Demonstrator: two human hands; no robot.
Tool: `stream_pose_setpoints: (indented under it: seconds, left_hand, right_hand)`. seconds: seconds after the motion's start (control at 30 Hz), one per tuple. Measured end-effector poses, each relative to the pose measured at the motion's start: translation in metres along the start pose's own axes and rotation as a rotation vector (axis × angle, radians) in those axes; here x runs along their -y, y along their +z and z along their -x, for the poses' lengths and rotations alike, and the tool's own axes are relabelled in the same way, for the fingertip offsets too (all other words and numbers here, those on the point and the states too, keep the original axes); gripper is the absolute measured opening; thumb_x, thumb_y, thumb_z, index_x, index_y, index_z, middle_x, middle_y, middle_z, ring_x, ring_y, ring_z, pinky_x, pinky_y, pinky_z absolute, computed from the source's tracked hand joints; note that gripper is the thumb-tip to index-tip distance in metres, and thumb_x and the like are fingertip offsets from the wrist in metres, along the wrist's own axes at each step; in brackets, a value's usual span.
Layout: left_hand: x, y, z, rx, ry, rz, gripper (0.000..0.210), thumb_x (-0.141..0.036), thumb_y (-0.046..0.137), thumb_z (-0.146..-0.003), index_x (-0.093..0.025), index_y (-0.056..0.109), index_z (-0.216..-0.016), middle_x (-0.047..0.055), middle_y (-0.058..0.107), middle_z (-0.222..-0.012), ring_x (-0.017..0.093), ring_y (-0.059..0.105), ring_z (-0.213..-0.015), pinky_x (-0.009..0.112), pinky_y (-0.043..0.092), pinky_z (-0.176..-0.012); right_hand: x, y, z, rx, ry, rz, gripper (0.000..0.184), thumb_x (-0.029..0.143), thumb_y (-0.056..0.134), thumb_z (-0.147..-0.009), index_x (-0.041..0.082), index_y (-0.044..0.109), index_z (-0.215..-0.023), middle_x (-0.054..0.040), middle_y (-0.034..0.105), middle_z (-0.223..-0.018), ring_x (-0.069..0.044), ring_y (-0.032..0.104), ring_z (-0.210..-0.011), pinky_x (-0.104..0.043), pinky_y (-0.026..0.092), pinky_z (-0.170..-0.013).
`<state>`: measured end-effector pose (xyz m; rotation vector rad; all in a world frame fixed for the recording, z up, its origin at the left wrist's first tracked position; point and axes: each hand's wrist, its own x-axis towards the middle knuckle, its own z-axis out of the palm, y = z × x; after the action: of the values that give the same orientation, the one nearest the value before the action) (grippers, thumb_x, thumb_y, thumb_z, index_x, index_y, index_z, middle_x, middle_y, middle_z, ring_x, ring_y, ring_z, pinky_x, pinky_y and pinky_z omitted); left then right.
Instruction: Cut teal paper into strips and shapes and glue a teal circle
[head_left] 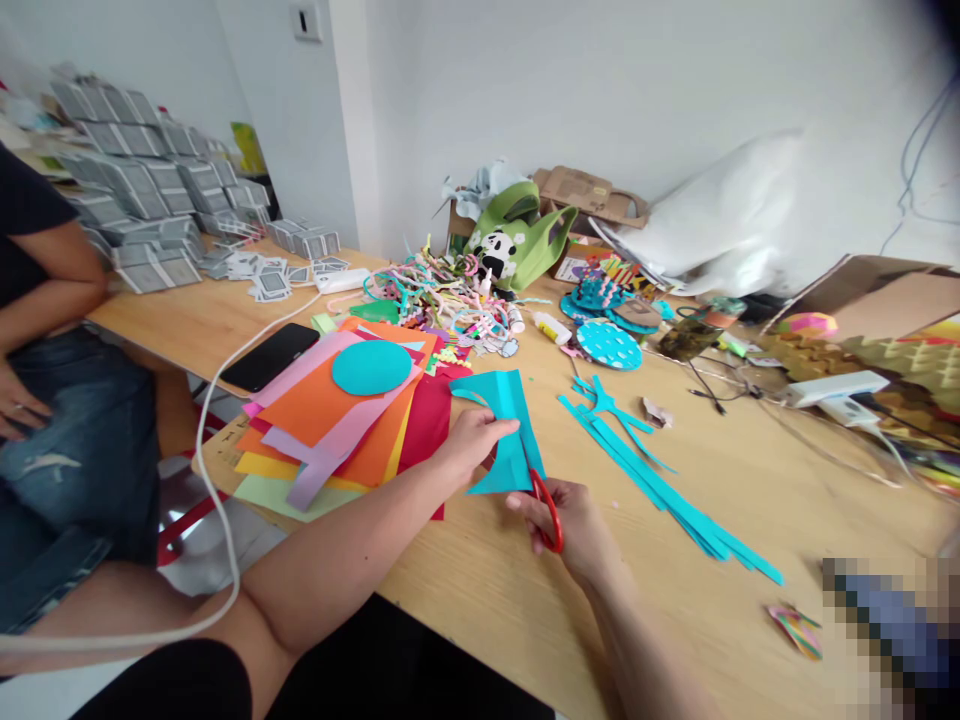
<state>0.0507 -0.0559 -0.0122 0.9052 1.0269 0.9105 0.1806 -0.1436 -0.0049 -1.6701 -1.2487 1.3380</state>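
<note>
My left hand (476, 440) pinches a piece of blue paper (508, 400) by its left side, above the table. A curved cutout runs along that side of the sheet. My right hand (566, 525) is closed around the red-handled scissors (553, 515), whose blades meet the lower right part of the paper. A blue paper oval (371, 368) lies on a stack of coloured paper (315, 400) left of my hands. Several long blue paper strips (660, 490) rest on the table to the right.
Behind the paper are a pile of colourful craft bits (450, 295), a green bag (517, 240), a glue bottle (552, 328) and a dotted blue disc (609, 344). A black phone (274, 357) and a white cable (201, 470) lie left. Another person's arm (52, 270) is at far left.
</note>
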Motion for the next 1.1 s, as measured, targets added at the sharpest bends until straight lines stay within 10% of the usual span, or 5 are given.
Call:
stream_pose_setpoints:
  seconds: [0.53, 1.1]
  left_hand:
    - [-0.002, 0.000, -0.001, 0.030, 0.011, -0.099, 0.023, -0.030, 0.067, -0.065, -0.018, 0.049, -0.058, -0.006, 0.043, -0.043, 0.011, 0.048, -0.046, 0.021, 0.031, -0.045]
    - [0.004, 0.000, -0.001, 0.041, 0.084, -0.143, 0.028, -0.028, 0.063, -0.066, -0.019, 0.039, -0.055, -0.009, 0.036, -0.045, 0.005, 0.035, -0.040, 0.020, 0.023, -0.042]
  right_hand:
    - [-0.010, 0.000, -0.003, 0.034, -0.035, -0.095, 0.057, 0.071, 0.057, -0.071, 0.014, 0.059, -0.074, -0.0003, 0.057, -0.048, -0.011, 0.050, -0.037, -0.023, 0.033, -0.041]
    - [0.002, 0.000, -0.001, 0.092, -0.036, -0.064, 0.045, 0.051, 0.080, -0.055, 0.018, 0.049, -0.060, 0.0049, 0.051, -0.048, -0.009, 0.047, -0.041, -0.023, 0.030, -0.044]
